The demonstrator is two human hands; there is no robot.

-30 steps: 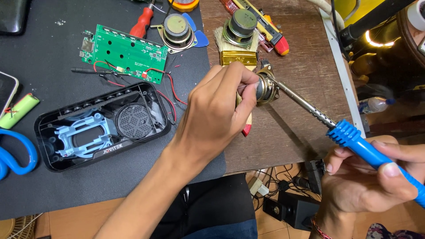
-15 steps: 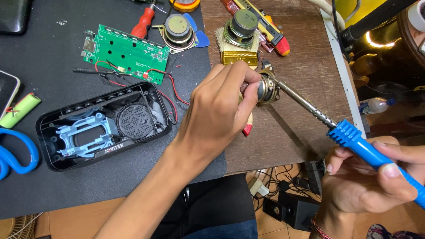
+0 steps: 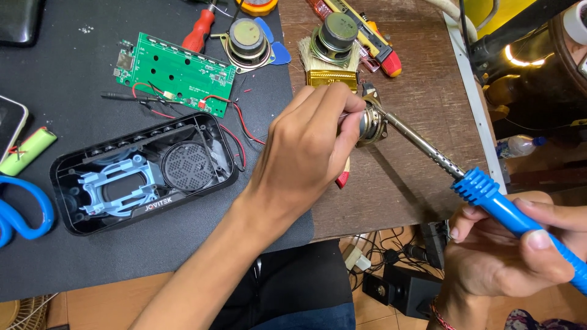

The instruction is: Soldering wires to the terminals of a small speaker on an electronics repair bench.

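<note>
My left hand [image 3: 306, 153] grips a small round speaker driver [image 3: 371, 122] over the brown wooden table, fingers pinched at its rim. My right hand [image 3: 520, 250] holds a blue-handled soldering iron [image 3: 501, 205]; its metal shaft runs up-left and the tip touches the driver. An opened black speaker housing [image 3: 140, 174] with a blue inner frame lies on the dark mat to the left. Red and black wires run from it to a green circuit board [image 3: 174, 73].
Two more speaker drivers [image 3: 247, 40] [image 3: 335, 36] sit at the top, near a paintbrush [image 3: 327, 73], screwdrivers [image 3: 199, 33] and a blue pick [image 3: 278, 54]. A green battery cell [image 3: 25, 151] and blue cable [image 3: 21, 208] lie at far left. Power adapters and cords are below the table edge.
My left hand and the driver have shifted only slightly; the soldering iron stays at the driver.
</note>
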